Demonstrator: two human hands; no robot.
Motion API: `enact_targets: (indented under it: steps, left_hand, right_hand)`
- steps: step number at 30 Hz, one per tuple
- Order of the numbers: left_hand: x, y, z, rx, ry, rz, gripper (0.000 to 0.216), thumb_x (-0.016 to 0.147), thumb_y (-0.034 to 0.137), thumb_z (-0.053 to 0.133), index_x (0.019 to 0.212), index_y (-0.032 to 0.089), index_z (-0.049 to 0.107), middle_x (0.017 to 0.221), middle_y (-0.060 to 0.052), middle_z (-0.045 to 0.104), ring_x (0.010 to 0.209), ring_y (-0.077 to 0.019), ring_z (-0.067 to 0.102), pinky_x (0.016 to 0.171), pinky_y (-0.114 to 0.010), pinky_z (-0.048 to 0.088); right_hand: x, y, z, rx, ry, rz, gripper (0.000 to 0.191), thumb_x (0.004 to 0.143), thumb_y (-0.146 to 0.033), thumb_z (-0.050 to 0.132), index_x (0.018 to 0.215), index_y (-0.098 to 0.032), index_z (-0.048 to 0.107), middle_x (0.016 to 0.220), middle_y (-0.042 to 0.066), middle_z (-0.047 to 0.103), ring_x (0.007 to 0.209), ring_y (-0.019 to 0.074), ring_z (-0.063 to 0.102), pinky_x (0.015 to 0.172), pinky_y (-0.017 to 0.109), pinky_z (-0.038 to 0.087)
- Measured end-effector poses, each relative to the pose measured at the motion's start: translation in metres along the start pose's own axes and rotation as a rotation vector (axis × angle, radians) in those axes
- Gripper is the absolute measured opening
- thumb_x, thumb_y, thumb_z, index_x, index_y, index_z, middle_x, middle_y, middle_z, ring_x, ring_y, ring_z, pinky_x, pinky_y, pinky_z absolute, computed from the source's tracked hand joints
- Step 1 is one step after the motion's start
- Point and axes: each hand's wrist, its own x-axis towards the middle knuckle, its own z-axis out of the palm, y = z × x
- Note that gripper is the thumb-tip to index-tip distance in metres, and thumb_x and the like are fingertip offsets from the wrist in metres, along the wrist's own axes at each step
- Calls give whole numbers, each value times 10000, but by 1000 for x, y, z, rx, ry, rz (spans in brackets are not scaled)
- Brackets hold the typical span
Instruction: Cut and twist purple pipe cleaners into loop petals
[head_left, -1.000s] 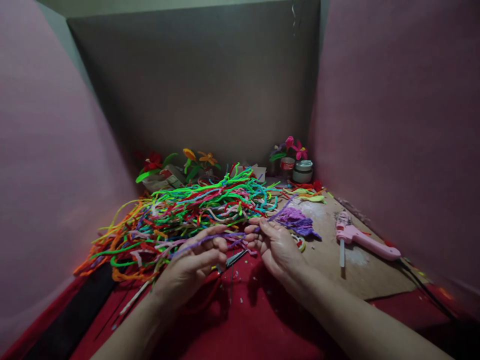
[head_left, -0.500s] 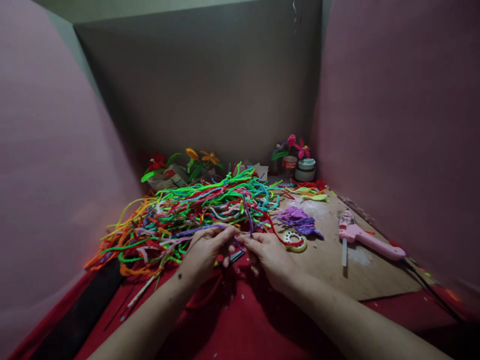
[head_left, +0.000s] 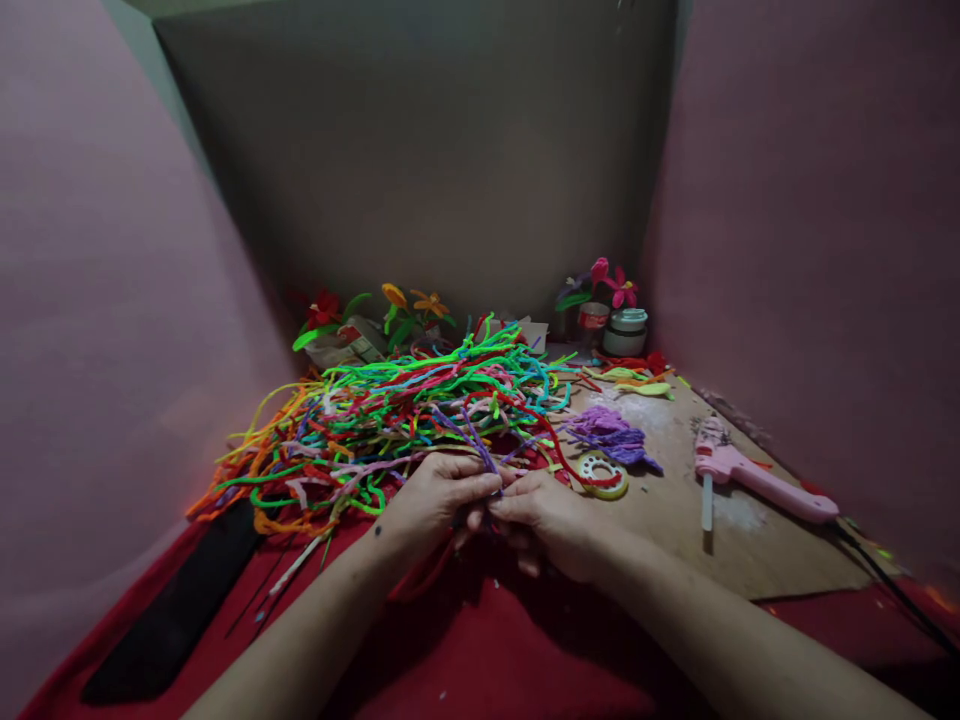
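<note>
My left hand [head_left: 439,500] and my right hand [head_left: 544,515] meet fingertip to fingertip over the red cloth [head_left: 487,650]. Both pinch a purple pipe cleaner [head_left: 480,445], whose ends stick up and away from the fingers. Just beyond them lies a big heap of coloured pipe cleaners [head_left: 397,410]. A small pile of bent purple pieces [head_left: 611,435] and a tape roll [head_left: 600,473] lie to the right of my hands.
A pink glue gun [head_left: 750,475] with a black cord lies on the brown board [head_left: 750,550] at right. Pipe-cleaner flowers [head_left: 409,305], a small flower pot [head_left: 600,295] and a jar [head_left: 626,330] stand at the back. Cardboard and pink walls enclose the space.
My hands have come together from apart, and the purple pipe cleaner, once stretched between them, is now folded with its ends pointing up. The tape roll, earlier covered by my right hand, shows.
</note>
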Motion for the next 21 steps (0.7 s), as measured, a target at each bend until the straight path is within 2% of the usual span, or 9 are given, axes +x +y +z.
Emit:
enact_targets:
  steps: [3,7,9,13,17,21]
  left_hand:
    - [1,-5,-3,-33,4,11,279,716,316,612,874,91,662,479,-3,545,324,-39,384,313,-150,274]
    - [2,-8,-4,-211,139,38,248,699,315,636,805,91,646,403,40,472,300,-36,379,312,-149,284]
    - [3,-6,-4,-304,179,54,227,693,307,645,788,101,633,420,45,477,320,-44,407,319,-152,308]
    - [2,-2,-2,-410,167,109,184,690,283,654,757,115,614,446,51,486,356,-54,444,343,-162,340]
    - [-1,-1,-1,-413,170,112,170,698,273,645,756,118,607,447,50,496,346,-60,462,351,-169,344]
    - [-5,2,2,-427,180,73,153,687,258,652,689,121,585,428,53,477,335,-71,466,349,-180,343]
  right_hand:
    - [1,0,-2,92,-58,-46,126,636,-191,565,688,-95,626,503,-44,419,352,39,306,267,156,319]
    - [3,1,-6,246,-61,-116,178,631,-221,668,728,-83,610,635,16,541,426,40,395,339,155,361]
    - [5,2,-8,318,-50,-126,184,668,-246,658,746,-89,602,688,38,575,453,52,453,368,164,382]
    - [7,6,-10,393,-153,-107,212,768,-300,555,841,-107,604,831,85,618,545,89,563,426,168,416]
    - [7,9,-12,435,-203,-46,221,795,-280,521,924,-120,600,821,74,628,556,80,566,466,165,421]
    - [5,7,-10,458,-231,-21,188,751,-209,560,890,-92,611,756,62,626,556,82,572,486,171,432]
